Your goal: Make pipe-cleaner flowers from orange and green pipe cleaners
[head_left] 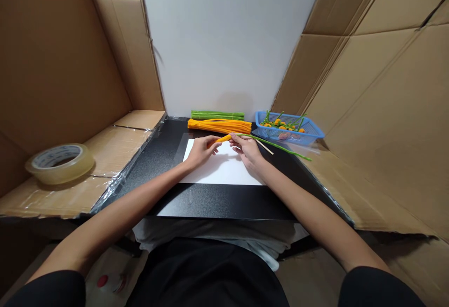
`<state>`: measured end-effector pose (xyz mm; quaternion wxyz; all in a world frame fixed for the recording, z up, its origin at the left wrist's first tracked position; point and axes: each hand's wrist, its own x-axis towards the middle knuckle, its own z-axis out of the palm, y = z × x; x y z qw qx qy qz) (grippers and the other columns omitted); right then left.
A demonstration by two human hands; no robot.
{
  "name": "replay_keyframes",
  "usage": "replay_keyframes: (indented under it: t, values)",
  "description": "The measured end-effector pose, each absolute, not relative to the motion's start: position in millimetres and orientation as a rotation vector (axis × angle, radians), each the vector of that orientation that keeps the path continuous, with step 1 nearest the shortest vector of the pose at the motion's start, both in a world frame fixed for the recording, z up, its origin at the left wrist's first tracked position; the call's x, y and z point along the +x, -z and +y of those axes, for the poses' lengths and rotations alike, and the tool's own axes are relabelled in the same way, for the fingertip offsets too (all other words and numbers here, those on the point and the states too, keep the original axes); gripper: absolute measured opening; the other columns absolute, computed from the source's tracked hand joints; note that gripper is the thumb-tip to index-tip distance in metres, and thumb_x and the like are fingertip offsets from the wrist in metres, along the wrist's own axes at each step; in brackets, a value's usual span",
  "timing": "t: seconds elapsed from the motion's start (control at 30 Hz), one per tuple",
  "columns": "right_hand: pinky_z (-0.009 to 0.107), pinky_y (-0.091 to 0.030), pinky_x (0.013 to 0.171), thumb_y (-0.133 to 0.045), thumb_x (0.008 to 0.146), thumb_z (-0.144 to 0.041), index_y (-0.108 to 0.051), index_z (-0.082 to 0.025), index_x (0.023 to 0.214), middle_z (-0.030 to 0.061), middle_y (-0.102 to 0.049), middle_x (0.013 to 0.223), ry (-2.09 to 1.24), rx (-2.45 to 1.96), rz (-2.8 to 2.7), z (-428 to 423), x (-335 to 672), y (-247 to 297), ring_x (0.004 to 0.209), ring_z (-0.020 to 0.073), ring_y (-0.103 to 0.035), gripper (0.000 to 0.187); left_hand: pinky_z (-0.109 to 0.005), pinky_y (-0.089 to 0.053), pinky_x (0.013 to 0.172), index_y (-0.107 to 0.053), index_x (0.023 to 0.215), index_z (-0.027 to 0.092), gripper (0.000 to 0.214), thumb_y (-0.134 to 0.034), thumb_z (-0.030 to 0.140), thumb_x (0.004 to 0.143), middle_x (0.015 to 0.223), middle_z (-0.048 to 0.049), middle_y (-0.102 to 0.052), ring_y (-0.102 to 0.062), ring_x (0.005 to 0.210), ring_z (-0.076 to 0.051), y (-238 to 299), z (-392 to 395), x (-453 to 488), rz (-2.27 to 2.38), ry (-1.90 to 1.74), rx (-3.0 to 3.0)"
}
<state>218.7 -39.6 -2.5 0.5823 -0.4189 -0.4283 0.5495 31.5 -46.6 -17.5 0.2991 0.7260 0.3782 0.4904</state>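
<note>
My left hand (202, 151) pinches an orange pipe cleaner piece (225, 139) that looks coiled, above a white sheet (220, 169). At the other end of that piece, the fingers of my right hand (247, 150) close around a green pipe cleaner (280, 146), which runs out past the hand to the right. A thin pale stick (264, 146) shows beyond my right hand; I cannot tell whether it is held or lies on the table. The fingers partly hide where orange and green meet.
Behind the hands lie a bundle of orange pipe cleaners (219, 125) and a bundle of green pipe cleaners (217, 115). A blue basket (291, 135) at back right holds small orange-and-green pieces. A roll of tape (59, 163) rests on cardboard at left. Cardboard walls flank the black table (224, 200).
</note>
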Motion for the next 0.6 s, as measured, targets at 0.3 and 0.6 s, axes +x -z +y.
replay_keyframes:
  t: [0.3,0.6]
  values:
    - [0.024,-0.048,0.06,-0.095,0.06,-0.039,-0.071,-0.018,0.07,0.0038,-0.073,0.071,-1.258,-0.961,-0.935,-34.8,224.0,-1.7,0.064,0.0122,-0.064,0.033,-0.024,-0.053,0.059,-0.074,0.111,0.011,0.043,-0.067,0.048,0.089,0.086,-0.0078,-0.077,-0.067,0.062,-0.013,18.0,-45.7,29.3,1.007,-1.281,1.918]
    - [0.025,-0.049,0.06,-0.094,0.064,-0.036,-0.072,-0.017,0.072,0.0033,-0.071,0.069,-1.38,-0.869,-0.952,-34.0,224.7,-2.3,0.063,0.0116,-0.062,0.03,-0.024,-0.047,0.058,-0.072,0.113,0.011,0.044,-0.061,0.049,0.092,0.089,-0.0084,-0.076,-0.063,0.063,-0.013,20.3,-45.6,31.6,0.967,-1.219,1.95]
